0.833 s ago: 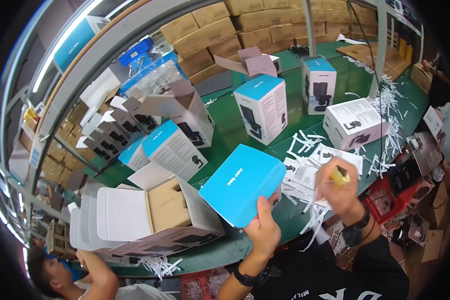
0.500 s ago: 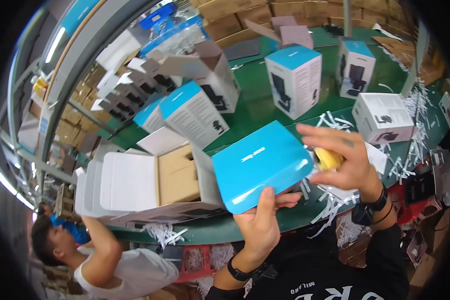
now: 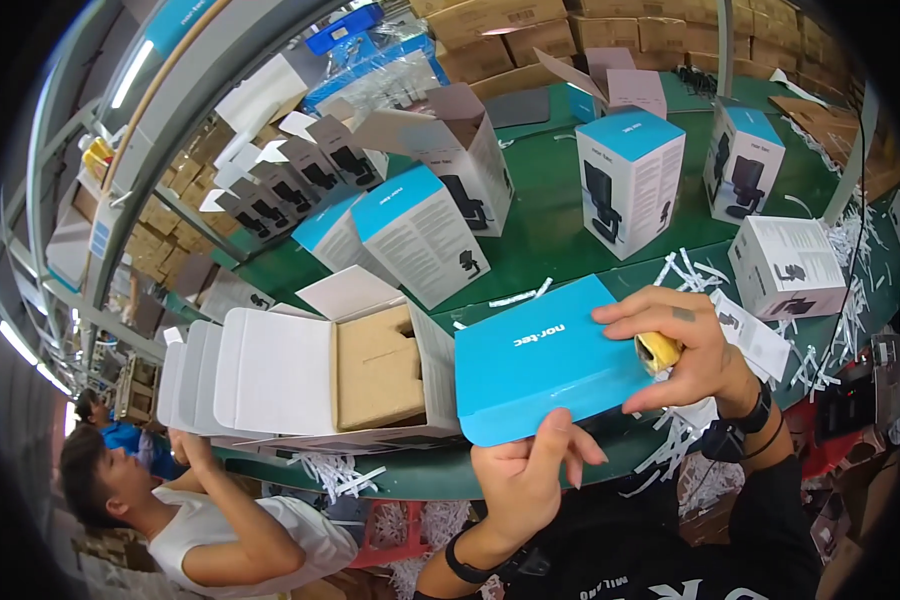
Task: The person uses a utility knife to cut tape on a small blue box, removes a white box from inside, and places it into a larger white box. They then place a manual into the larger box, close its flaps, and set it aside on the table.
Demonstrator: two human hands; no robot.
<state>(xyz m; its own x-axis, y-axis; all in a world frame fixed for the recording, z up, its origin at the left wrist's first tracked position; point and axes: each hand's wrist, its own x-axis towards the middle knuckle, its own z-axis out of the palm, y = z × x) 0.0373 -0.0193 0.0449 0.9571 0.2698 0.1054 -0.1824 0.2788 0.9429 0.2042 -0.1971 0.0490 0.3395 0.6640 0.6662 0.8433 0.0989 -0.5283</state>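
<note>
A box with a bright blue lid (image 3: 530, 345) is in front of me at the table's near edge. Its rounded front flap is bent along a crease. My left hand (image 3: 530, 470) has its thumb on that flap, with the other fingers curled below the edge. My right hand (image 3: 685, 345) rests its fingertips on the lid's right side. Between its thumb and fingers is a small yellow, roll-shaped object (image 3: 660, 350) with a dark opening; its exact kind is unclear. To the left, an open white carton (image 3: 280, 365) lies on its side, showing a brown cardboard insert (image 3: 378, 370).
Blue-topped boxes (image 3: 630, 185) stand on the green table (image 3: 540, 185), some with raised flaps. Another box (image 3: 788, 268) lies at right near paper shreds (image 3: 680, 435) and a leaflet (image 3: 750, 335). A person in a white top (image 3: 240, 540) works at left. Brown cartons (image 3: 660, 35) line the back.
The flap has tilted and its crease now shows. My left thumb has shifted right along the flap, and my right fingers have come down onto the lid. The view has shifted slightly.
</note>
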